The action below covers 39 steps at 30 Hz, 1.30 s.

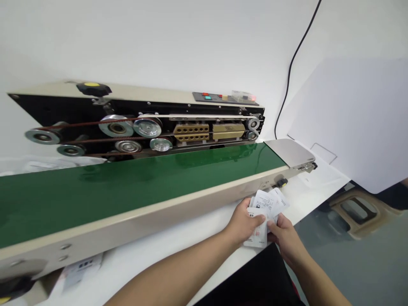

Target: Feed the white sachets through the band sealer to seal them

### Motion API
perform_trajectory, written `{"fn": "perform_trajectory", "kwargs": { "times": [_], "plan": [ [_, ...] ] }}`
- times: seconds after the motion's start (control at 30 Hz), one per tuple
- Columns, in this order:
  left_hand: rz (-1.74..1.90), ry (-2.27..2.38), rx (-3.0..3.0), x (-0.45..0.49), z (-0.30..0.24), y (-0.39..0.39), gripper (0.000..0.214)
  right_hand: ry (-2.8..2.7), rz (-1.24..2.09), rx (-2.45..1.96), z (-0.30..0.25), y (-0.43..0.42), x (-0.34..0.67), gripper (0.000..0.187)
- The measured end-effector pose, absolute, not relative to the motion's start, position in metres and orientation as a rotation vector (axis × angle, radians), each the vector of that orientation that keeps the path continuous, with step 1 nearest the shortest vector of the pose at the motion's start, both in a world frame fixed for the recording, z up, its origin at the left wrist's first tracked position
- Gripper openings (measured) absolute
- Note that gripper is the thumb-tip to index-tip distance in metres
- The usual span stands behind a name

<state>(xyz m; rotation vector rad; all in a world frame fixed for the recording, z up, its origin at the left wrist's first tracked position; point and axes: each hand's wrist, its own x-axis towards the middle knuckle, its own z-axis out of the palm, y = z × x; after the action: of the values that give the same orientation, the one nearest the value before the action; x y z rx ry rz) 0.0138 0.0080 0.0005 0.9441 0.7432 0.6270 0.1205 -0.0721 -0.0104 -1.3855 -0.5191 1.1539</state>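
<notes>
Several flat white printed packets (pixel 264 202) are fanned out between my two hands, just in front of the conveyor's near side. My left hand (pixel 244 221) is closed on them from the left, its thumb lying across the front packet, which has red and black print. From the right, my right hand (pixel 282 231) pinches the lower right edge of the same packets with thumb and fingers. Its other fingers are partly hidden behind them. Both hands hover over the white table's front edge.
A green conveyor belt (pixel 127 182) runs beside a band sealing machine (pixel 153 123) with exposed pulleys and belts. A metal end plate (pixel 290 153) caps the belt. Packets (pixel 83 267) lie beneath the conveyor. A brown stool (pixel 358 212) stands at right; a black cable (pixel 290 68) hangs behind.
</notes>
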Motion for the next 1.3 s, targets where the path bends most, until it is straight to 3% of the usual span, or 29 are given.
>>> {"fn": "perform_trajectory", "kwargs": {
  "times": [0.17, 0.47, 0.87, 1.07, 1.3],
  "plan": [
    [0.64, 0.71, 0.912, 0.014, -0.001, 0.008, 0.041, -0.432, 1.152, -1.353, -0.006, -0.073, 0.127, 0.04],
    [0.59, 0.74, 0.947, 0.012, 0.003, 0.008, 0.041, -0.558, 0.763, -1.455, 0.002, -0.052, 0.158, 0.041],
    [0.547, 0.699, 1.131, 0.009, -0.002, 0.009, 0.035, -0.802, 0.585, -1.673, -0.001, -0.044, 0.153, 0.024],
    [0.518, 0.66, 1.225, 0.009, -0.005, 0.009, 0.044, -0.392, 0.872, -1.326, 0.006, -0.042, 0.143, 0.032],
    [0.571, 0.678, 1.26, 0.006, -0.008, 0.006, 0.089, -0.143, 1.007, -1.216, 0.005, -0.038, 0.144, 0.032]
  ]
}}
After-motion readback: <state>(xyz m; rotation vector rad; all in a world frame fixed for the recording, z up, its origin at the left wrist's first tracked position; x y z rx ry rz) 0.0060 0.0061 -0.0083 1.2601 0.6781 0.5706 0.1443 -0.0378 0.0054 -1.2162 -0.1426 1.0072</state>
